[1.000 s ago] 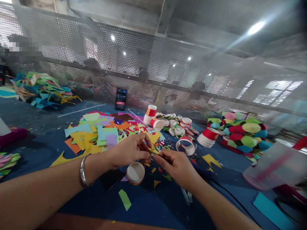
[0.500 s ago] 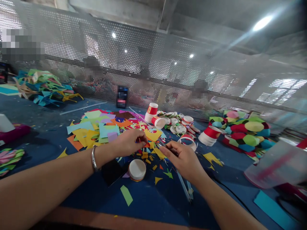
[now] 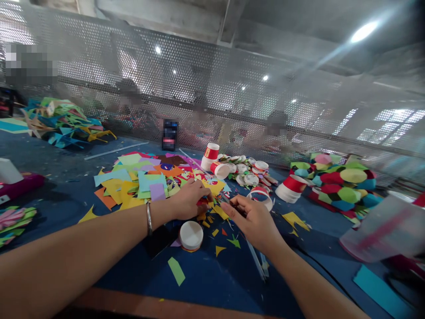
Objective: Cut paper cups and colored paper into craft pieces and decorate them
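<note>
My left hand, a silver bangle on its wrist, reaches into the paper scraps with its fingers curled down and together. Bits of red and orange paper show at its fingertips; whether they are gripped is hidden. My right hand is closed in a pinch just to the right, round something small and greyish at the fingertips that I cannot make out. Below the left hand stands a white paper cup base. Yellow scraps lie between the hands, and a heap of coloured paper pieces spreads to the left.
Red and white paper cups and a pile of round paper discs lie behind my right hand. Patchwork paper pieces and a translucent container stand right. A phone leans against the perforated screen.
My left hand has moved right, closer to my right hand, and its fingers have gone down into the scraps. My right hand has stayed nearly still.
</note>
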The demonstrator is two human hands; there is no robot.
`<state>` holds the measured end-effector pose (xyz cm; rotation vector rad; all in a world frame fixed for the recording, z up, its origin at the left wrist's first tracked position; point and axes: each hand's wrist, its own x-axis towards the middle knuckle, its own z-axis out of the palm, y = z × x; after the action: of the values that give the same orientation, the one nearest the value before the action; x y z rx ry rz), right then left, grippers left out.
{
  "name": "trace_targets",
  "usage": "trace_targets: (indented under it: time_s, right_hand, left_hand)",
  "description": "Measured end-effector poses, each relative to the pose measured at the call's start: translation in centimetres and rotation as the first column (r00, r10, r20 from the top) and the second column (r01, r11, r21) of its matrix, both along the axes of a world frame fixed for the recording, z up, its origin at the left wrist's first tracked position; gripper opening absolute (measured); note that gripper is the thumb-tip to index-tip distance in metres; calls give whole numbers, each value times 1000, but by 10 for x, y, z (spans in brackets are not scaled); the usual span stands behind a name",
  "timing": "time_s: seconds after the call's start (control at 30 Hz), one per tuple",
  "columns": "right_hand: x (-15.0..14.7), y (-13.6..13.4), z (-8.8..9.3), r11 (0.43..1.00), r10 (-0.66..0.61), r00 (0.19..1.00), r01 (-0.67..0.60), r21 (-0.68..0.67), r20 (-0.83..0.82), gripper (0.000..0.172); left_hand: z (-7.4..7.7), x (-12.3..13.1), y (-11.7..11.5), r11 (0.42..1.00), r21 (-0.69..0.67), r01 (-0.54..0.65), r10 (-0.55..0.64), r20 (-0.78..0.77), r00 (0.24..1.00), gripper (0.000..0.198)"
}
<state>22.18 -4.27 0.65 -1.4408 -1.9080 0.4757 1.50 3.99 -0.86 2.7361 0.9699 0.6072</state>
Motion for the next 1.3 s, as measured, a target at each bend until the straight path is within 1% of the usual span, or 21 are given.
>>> trace_targets:
  time_s: [0.13, 0.23, 0.37, 0.43, 0.47, 0.53, 0.67, 0.77, 0.93, 1.07, 1.13, 1.23, 1.3]
  right_hand:
    - [0, 0, 0, 1000, 3, 1000, -3, 1, 4, 35]
    - [0, -1, 1, 1000, -1, 1000, 0, 16, 22, 35]
    - [0, -2, 3, 999, -12, 999, 11, 30, 35, 35]
    - [0, -3, 5, 999, -11, 999, 9, 36, 52, 35]
    - [0, -3, 5, 999, -9, 998, 6, 36, 63, 35]
    - [-1, -3, 5, 1000, -4, 997, 2, 25, 81, 36]
    - [-1, -3, 4, 1000, -2, 994, 0, 15, 111, 38]
    - [-1, -3, 4, 1000, 7, 994, -8, 14, 112, 37]
    - [0, -2, 2, 1000, 12, 995, -12, 6, 97, 37]
    - [0, -1, 1, 1000, 8, 994, -10, 15, 111, 38]
    - [0, -1, 1, 1000, 8, 994, -9, 5, 109, 38]
    - [0, -2, 1, 1000, 5, 994, -5, -5, 110, 38]
    - [0, -2, 1, 1000, 2, 993, -2, -3, 117, 39]
  left_hand:
    - [3, 1, 1, 999, -33, 15, -15, -1, 1000, 12]
    - [10, -3, 4, 998, -65, 6, -5, 20, 1000, 7]
    - [24, -15, 2, 988, -151, 24, -18, 41, 999, 12]
    - [29, -22, -1, 983, -184, 29, -24, 28, 999, 14]
    - [30, -24, -3, 983, -180, 22, -18, 23, 1000, 14]
    - [28, -26, -7, 986, -163, 37, -35, 15, 999, 15]
    - [18, -23, -8, 979, -179, 98, -99, 2, 995, 18]
    - [13, -21, -4, 979, -194, 65, -66, 5, 998, 14]
    - [17, -26, 1, 975, -222, 13, -10, 15, 1000, 9]
    - [16, -22, -1, 962, -271, 22, -14, 33, 999, 13]
    - [13, -18, -1, 956, -291, 27, -14, 47, 999, 11]
    - [11, -14, 2, 944, -330, 14, 19, 94, 995, 7]
    - [13, -15, 5, 925, -379, 17, 38, 137, 990, 9]
